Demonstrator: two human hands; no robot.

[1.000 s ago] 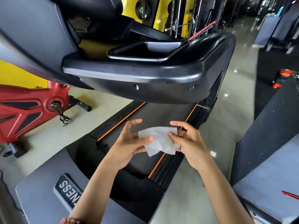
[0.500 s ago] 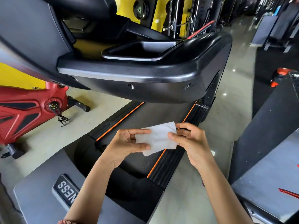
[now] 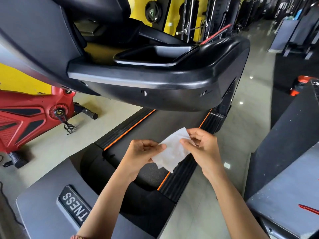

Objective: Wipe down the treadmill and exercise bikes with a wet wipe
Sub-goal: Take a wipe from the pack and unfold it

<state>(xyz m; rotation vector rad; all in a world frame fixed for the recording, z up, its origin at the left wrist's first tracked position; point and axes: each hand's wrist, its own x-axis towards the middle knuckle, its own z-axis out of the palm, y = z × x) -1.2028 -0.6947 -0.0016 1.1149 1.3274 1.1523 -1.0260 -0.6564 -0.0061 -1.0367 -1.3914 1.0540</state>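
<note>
wipe count: 1, white, crumpled wet wipe [image 3: 172, 152]
wipe place: held between both hands, centre of view, over the belt and the right side rail of the treadmill, nearer than the console; lower corner hangs loose and ragged
hands count: 2, bare, both forearms come in from the near edge
left hand [image 3: 143, 153]: fingers curled in, thumb and fingertips pinching the left edge of the wipe
right hand [image 3: 202, 147]: thumb and forefinger pinching the upper right part of the wipe, other fingers bent behind it
hands relation: close together, joined only by the wipe, not touching each other
treadmill [image 3: 155, 87]: 1 under the hands, black console overhangs the belt on the far side, grey cover at the near end
tray [image 3: 155, 56]: 1 recessed pocket on top of the console, black
orange stripes: 2, left stripe [image 3: 129, 130] and right stripe [image 3: 163, 181], one along each side of the belt
nameplate [image 3: 76, 207]: 1 on the near grey cover, letters "NESS" readable, rest cut off
exercise bike [image 3: 25, 118]: 1, red with black panels, left of the treadmill, on the floor, well apart from the hands
second machine [image 3: 284, 195]: 1 grey-and-black deck at the right edge, type cannot tell
floor [image 3: 233, 152]: pale glossy tiles, light spots reflected
far background: yellow wall, 1 black weight plate [image 3: 152, 12] hung on it, dark racks further right, too small to count
</note>
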